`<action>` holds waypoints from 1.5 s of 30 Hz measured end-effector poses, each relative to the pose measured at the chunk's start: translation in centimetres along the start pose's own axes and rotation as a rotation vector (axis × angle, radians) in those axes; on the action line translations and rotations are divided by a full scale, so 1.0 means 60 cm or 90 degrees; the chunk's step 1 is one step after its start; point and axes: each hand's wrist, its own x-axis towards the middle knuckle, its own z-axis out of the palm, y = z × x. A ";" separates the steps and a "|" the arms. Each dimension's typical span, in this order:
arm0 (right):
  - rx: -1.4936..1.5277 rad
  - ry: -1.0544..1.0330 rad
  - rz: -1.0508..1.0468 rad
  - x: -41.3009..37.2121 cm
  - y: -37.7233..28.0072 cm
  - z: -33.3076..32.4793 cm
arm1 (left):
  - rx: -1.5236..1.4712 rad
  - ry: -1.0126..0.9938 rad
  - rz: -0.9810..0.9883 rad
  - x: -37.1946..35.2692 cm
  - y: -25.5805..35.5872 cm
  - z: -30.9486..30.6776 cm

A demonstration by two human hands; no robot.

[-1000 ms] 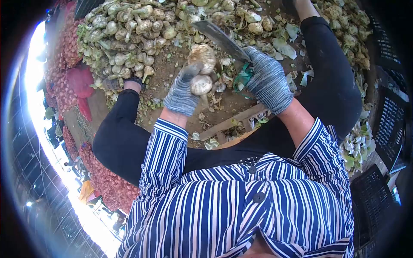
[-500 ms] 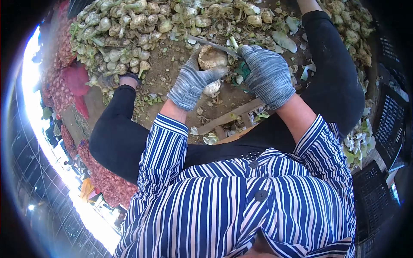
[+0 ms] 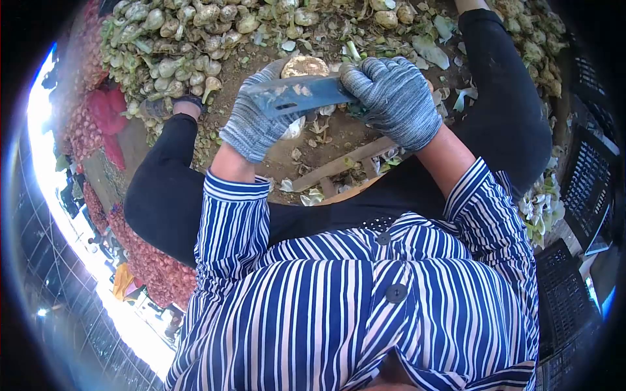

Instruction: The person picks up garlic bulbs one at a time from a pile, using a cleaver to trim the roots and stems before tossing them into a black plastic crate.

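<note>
My left hand (image 3: 251,120), in a grey knit glove, is closed around a large pale bulb (image 3: 304,66) with a rough brown face. In my right hand (image 3: 396,101), gloved alike, is a knife (image 3: 297,95). Its broad blade points left, flat side toward me, and passes in front of my left fingers and the lower part of the bulb. Something green shows under the right fingers, by the handle end. A second white bulb (image 3: 293,128) lies below the blade, partly hidden by my left hand.
A heap of bulbs with green stems (image 3: 169,52) rises at the far left, with more bulbs (image 3: 535,58) at the far right. Peelings (image 3: 430,52) litter the ground. A wooden frame (image 3: 342,166) lies before my lap. Black crates (image 3: 590,176) stand right, pink-red sacks (image 3: 150,260) left.
Both hands have shifted left, the left one more. The knife blade has turned from edge-on behind the bulb to flat-side toward me, in front of the bulb and left fingers.
</note>
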 end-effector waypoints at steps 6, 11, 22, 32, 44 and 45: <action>0.014 0.062 -0.062 -0.001 0.020 0.012 | 0.081 -0.158 0.071 -0.018 0.030 0.001; -0.061 0.040 0.187 -0.003 0.117 0.029 | 0.375 -0.102 0.132 -0.069 0.110 0.048; 0.804 0.563 0.471 -0.038 0.112 -0.038 | -0.169 0.006 -0.111 0.066 -0.037 -0.065; 0.755 0.774 0.692 -0.054 0.130 -0.153 | -0.303 -0.031 -0.042 0.263 0.067 0.179; 0.855 0.672 0.645 -0.070 0.128 -0.149 | 0.778 0.120 -0.011 0.410 -0.071 0.222; 0.854 0.634 0.694 -0.063 0.125 -0.152 | 0.838 0.119 -0.026 0.411 -0.080 0.221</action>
